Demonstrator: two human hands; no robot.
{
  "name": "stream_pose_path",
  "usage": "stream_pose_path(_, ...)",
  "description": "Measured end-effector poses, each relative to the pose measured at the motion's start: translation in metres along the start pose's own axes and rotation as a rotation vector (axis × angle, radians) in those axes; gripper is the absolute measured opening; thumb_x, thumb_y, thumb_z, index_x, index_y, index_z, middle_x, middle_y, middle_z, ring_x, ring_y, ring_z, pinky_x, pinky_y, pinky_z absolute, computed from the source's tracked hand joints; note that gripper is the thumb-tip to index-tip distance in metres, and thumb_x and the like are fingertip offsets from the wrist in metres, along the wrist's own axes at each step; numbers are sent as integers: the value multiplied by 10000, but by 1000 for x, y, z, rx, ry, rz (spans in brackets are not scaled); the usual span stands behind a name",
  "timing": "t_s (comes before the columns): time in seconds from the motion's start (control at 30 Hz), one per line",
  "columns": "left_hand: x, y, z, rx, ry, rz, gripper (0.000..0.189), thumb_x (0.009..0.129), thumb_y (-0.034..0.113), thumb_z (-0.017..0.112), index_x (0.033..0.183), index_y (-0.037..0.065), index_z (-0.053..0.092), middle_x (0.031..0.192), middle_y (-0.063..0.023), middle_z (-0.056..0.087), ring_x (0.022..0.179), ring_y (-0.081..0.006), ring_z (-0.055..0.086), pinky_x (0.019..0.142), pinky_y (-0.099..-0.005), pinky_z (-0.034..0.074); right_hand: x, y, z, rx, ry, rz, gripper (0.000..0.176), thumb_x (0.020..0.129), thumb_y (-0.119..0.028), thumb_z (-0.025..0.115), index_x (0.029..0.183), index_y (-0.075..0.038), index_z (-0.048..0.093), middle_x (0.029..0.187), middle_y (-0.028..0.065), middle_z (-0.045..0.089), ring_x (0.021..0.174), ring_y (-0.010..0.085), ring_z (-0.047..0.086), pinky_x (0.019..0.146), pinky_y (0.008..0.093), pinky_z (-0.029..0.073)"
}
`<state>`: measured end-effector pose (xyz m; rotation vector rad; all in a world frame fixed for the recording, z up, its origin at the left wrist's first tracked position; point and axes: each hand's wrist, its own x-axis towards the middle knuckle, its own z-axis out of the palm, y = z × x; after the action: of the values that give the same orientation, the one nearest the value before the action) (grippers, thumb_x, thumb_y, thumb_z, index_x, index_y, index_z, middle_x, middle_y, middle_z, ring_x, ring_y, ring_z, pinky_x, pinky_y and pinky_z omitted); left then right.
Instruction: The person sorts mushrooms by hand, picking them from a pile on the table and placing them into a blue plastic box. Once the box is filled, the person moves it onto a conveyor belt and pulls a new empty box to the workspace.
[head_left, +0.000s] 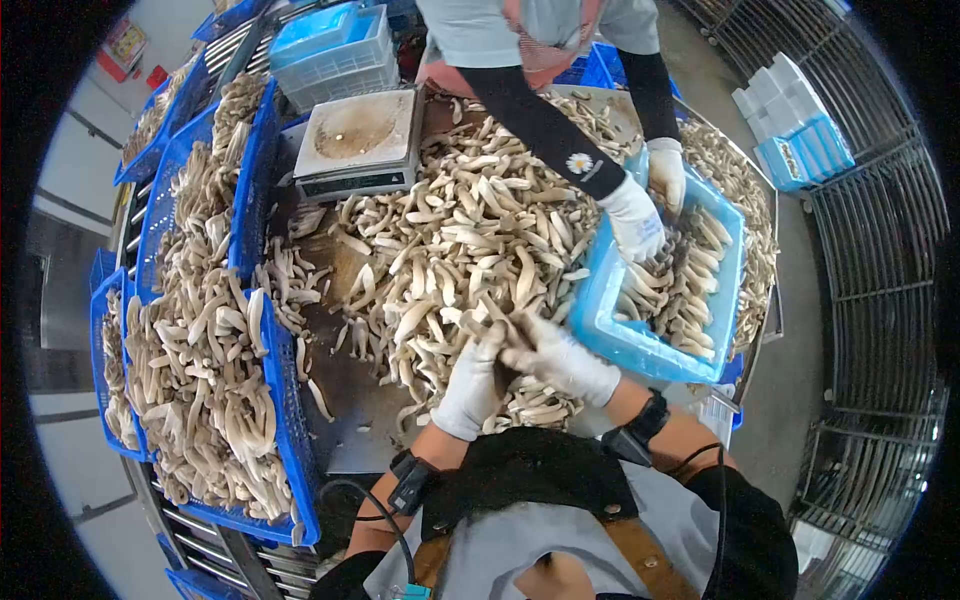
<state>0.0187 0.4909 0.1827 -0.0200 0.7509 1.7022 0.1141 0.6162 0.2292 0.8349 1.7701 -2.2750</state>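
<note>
A large heap of pale, long-stemmed mushrooms (480, 230) covers the middle of the metal table. At its near edge my left hand (472, 385), in a white glove, has its fingers closed round mushrooms. My right hand (565, 362), gloved too, is closed on mushrooms right beside it; the fingertips of both hands nearly meet. Part of what they hold is hidden by the fingers. To the right of my right hand stands a light-blue foam box (650, 350), lined with plastic and partly filled with mushrooms (690, 290).
Across the table a co-worker's white-gloved hands (637, 220) reach into the foam box. A digital scale (358, 140) sits at the back left. Blue crates (290, 420) full of mushrooms stand on rollers at the left. Stacked foam boxes (800, 120) and wire racks (880, 230) are at the right.
</note>
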Motion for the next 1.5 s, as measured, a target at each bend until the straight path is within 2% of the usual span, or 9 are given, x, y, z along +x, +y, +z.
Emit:
stream_pose_path(0.37, -19, -3, -21, 2, -70, 23, 531, 961, 391, 593, 1349, 48, 474, 1174, -90, 610, 1039, -203, 631, 882, -359, 555, -15, 40, 8, 224, -270, -47, 473, 928, -229, 652, 1304, 18, 507, 1171, 33, 592, 1041, 116, 538, 928, 293, 444)
stream_pose_path(0.53, -19, 6, -12, -17, 44, 209, 465, 984, 352, 561, 1333, 52, 496, 1193, -96, 609, 1055, -204, 625, 903, -371, 543, -9, 27, 0, -508, -195, -84, 551, 935, -390, 613, 1273, 33, 513, 1078, 197, 637, 965, 273, 608, 872, 356, 475)
stream_pose_path(0.7, -21, 2, -2, 257, 102, 180, 415, 1003, 335, 536, 1309, 55, 518, 1151, -69, 620, 1032, -164, 615, 877, -328, 527, 20, 40, 12, -232, -113, -359, 488, 919, -298, 659, 1261, 18, 511, 1090, 142, 632, 908, 200, 593, 812, 347, 489)
stream_pose_path(0.8, -17, 13, 14, 79, 97, 310, 493, 982, 367, 573, 1328, 23, 495, 1127, -81, 629, 990, -160, 627, 846, -294, 541, 7, 12, 2, -131, 22, -170, 394, 907, -186, 662, 1217, 14, 522, 941, 39, 585, 735, 109, 552, 638, 269, 462)
stream_pose_path(0.83, -13, 14, 7, 66, 84, 331, 506, 978, 369, 580, 1333, 19, 490, 1148, -92, 629, 1022, -169, 623, 879, -299, 535, 4, 4, -4, 45, -49, 76, 486, 915, -234, 657, 1282, 27, 475, 1032, 87, 598, 855, 173, 584, 758, 316, 487)
stream_pose_path(0.97, -8, 10, -1, 378, 157, 220, 494, 975, 391, 588, 1304, 30, 515, 966, 13, 590, 707, -52, 549, 613, -202, 485, 33, 34, 3, -434, -114, -292, 616, 928, -299, 617, 1370, 62, 384, 1271, 257, 528, 1211, 332, 500, 1043, 369, 371)
stream_pose_path(1.23, 9, 19, -9, 762, 128, 315, 551, 948, 427, 621, 1283, 2, 512, 1027, -5, 547, 878, -78, 491, 795, -230, 430, 40, 14, -8, -168, -215, -224, 644, 891, -221, 647, 1403, 47, 362, 1370, 217, 499, 1258, 265, 477, 1060, 367, 362)
stream_pose_path(1.27, 8, 25, 5, 726, 102, 364, 557, 942, 428, 625, 1279, -1, 510, 1043, -13, 544, 898, -96, 498, 815, -244, 437, 48, 19, -4, -122, -177, -341, 605, 857, -163, 680, 1373, 12, 418, 1222, 92, 589, 1056, 145, 540, 905, 317, 460)
stream_pose_path(1.5, 11, 43, 5, 690, 21, 17, 464, 941, 285, 635, 1293, 5, 522, 1054, -17, 617, 930, -112, 578, 886, -270, 468, 46, 25, -19, -273, -317, -220, 451, 894, -169, 621, 1278, 39, 506, 1113, 213, 630, 976, 279, 601, 897, 376, 470)
